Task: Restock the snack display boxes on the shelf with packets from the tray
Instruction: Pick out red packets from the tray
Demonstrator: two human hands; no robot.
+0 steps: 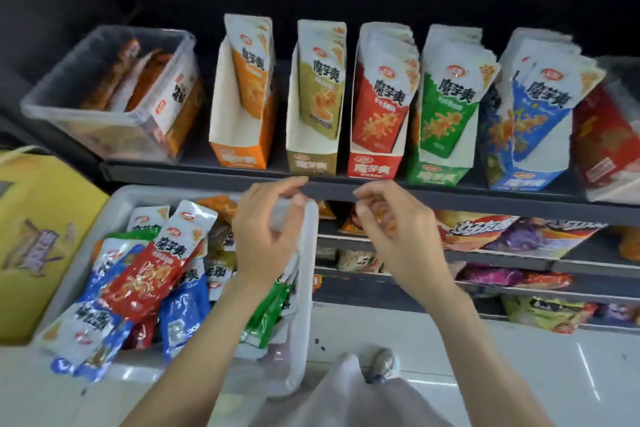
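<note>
— Green packets (268, 308) hang from our left hand (266, 236), fingers curled round their tops, right over the tray's (308, 288) near rim. How firm is that hold?

— Only a loose pinch at the top edges, we judge; one could slide out and drop outside the tray.

— And our right hand (394, 229)?

— Half curled, holding nothing we can make out, hovering just under the shelf edge (450, 199).

— Where do these go?

— The green display box (440, 135), already packed tight. Forcing more in could tip it or push packets out the back. The orange box (242, 121) and olive box (313, 121) stand half empty, so we risk misfiling green there by habit.
</note>
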